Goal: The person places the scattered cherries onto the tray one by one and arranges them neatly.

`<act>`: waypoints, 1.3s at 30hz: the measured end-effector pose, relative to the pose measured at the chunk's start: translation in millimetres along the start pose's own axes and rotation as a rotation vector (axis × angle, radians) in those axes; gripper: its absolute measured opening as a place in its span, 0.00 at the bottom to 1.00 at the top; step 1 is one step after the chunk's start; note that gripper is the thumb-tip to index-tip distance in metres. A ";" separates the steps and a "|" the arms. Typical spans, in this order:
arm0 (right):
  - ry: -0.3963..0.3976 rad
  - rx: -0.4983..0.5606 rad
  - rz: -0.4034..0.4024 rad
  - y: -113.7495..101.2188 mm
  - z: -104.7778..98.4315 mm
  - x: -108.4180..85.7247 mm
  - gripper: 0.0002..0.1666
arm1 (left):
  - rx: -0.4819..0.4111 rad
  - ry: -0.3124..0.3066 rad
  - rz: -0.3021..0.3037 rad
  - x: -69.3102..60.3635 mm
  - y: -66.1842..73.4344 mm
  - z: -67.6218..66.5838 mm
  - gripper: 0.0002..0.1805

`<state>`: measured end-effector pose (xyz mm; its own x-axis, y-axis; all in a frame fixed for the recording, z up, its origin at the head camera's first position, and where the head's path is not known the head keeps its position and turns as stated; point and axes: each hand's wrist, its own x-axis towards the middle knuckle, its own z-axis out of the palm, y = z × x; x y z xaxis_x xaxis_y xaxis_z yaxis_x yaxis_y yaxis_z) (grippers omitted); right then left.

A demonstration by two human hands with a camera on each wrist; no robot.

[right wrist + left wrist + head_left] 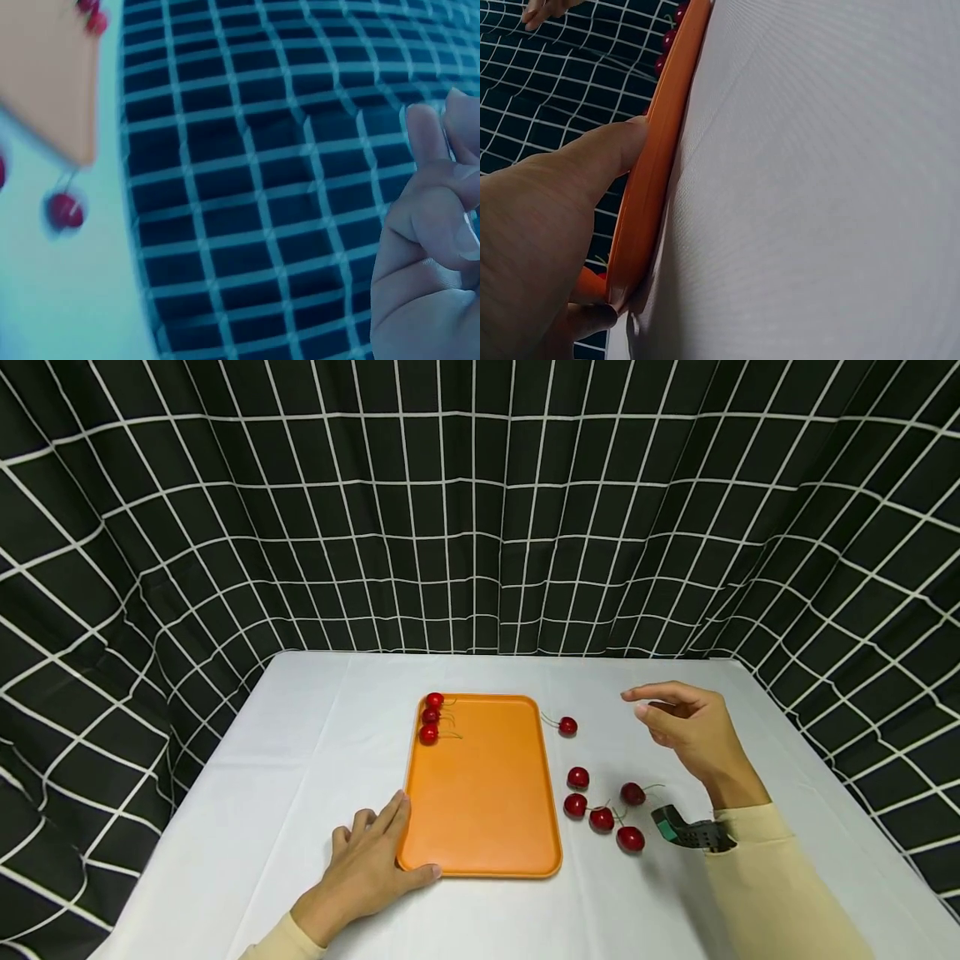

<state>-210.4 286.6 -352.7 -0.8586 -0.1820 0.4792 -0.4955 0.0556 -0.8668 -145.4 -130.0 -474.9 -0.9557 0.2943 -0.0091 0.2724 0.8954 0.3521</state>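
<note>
An orange tray (480, 785) lies on the white tabletop. My left hand (367, 864) holds its near-left corner, the thumb at the near rim and the fingers along the left rim. In the left wrist view the thumb touches the tray's side (656, 157). Three red cherries (429, 733) with stems sit in a column at the tray's far-left corner. My right hand (693, 727) hovers right of the tray, thumb and index finger apart, nothing between them. A lone cherry (567, 727) lies between that hand and the tray.
Several more cherries (602, 819) are grouped on the table right of the tray, near its lower half. A black band with a green part (693, 831) is on the right wrist. Black curtains with a white grid (480, 527) surround the table's back and sides.
</note>
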 end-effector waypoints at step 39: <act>-0.043 -0.375 0.678 96.0 -51.6 -71.3 0.13 | 0.004 0.012 0.006 -0.5 0.7 1.1 0.59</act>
<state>-203.5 355.6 -463.0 -0.9880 -0.0269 -0.1520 0.1189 0.4956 -0.8604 -144.6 -129.2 -475.7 -0.9553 0.2955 0.0043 0.2784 0.8951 0.3484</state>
